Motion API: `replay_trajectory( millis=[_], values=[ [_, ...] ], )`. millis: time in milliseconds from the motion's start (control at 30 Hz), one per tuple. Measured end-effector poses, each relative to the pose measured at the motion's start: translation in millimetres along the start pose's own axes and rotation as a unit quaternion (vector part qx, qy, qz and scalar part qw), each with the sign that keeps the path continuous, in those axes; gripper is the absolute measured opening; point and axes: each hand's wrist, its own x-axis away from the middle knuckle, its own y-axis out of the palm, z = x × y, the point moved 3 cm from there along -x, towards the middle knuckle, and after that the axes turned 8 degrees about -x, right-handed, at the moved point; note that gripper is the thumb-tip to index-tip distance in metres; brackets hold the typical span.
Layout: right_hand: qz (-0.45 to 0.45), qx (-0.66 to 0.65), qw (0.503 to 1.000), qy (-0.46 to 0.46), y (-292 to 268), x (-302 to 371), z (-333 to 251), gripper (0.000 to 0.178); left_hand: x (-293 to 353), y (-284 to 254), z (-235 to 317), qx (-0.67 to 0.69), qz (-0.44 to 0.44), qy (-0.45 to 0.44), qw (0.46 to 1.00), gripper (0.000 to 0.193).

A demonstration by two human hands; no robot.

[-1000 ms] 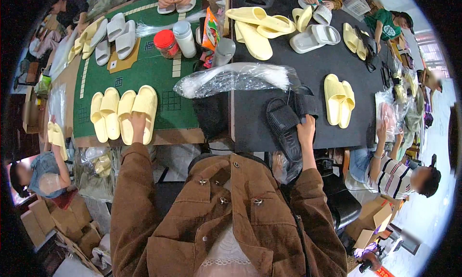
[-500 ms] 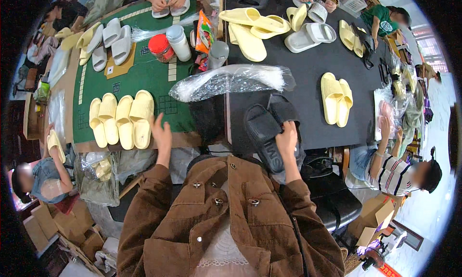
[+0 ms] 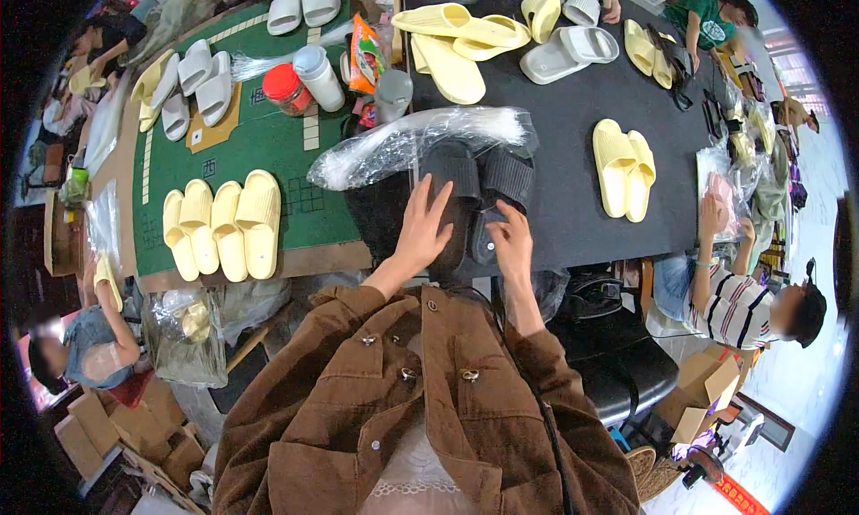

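A pair of black slippers lies side by side at the near edge of the black table, directly before me: the left slipper (image 3: 453, 168) and the right slipper (image 3: 510, 178), toes pointing away. Over the left slipper's near half my left hand (image 3: 419, 231) lies with its fingers spread. My right hand (image 3: 512, 242) rests at the near end of the right slipper, fingers apart and slightly bent. Just beyond both slippers stretches a clear plastic bundle with white strands (image 3: 367, 153). My hands partly hide the slippers' soles.
On the green mat (image 3: 309, 220) stand several yellow slippers (image 3: 231, 229), grey slippers (image 3: 215, 90), a red-lidded jar (image 3: 286, 90) and a bottle (image 3: 318, 78). More yellow slippers (image 3: 617, 161) lie at right. A black chair (image 3: 617, 363) stands below the edge. Other people sit around.
The black slippers now lie side by side on the table, left of where my right hand held them. My left hand has moved right onto them, and my right hand has let go.
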Motion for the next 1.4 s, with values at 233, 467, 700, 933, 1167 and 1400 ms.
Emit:
replay_trajectory(
  millis=[233, 467, 700, 933, 1167, 1400],
  values=[
    [0.054, -0.153, 0.986, -0.022, -45.6, 7.5, -53.7, 0.016, -21.8, 13.5, -11.1, 0.003, -0.040, 0.010, 0.999, 0.065],
    [-0.001, -0.484, 0.869, -0.102, -63.0, 5.9, -208.3, 0.010, -35.5, -45.5, 31.4, 0.189, 0.034, -0.009, 0.981, 0.041],
    [-0.016, -0.461, 0.887, -0.028, -24.2, -8.2, -142.4, 0.010, -39.9, -70.3, 89.2, 0.669, -0.217, -0.072, 0.707, 0.057],
    [0.044, -0.480, 0.857, 0.181, -14.1, 3.4, 5.5, 0.010, 3.6, -14.3, 16.7, 0.772, -0.097, -0.251, 0.575, 0.033],
    [0.098, -0.497, 0.839, 0.198, -4.2, 7.8, 46.1, 0.009, 27.6, 6.9, -6.6, 0.333, -0.108, -0.218, 0.911, 0.035],
    [0.001, -0.520, 0.839, 0.159, 2.5, -3.7, -6.2, 0.006, 7.0, 8.6, 30.5, 0.385, -0.115, -0.129, 0.906, 0.028]
  ],
)
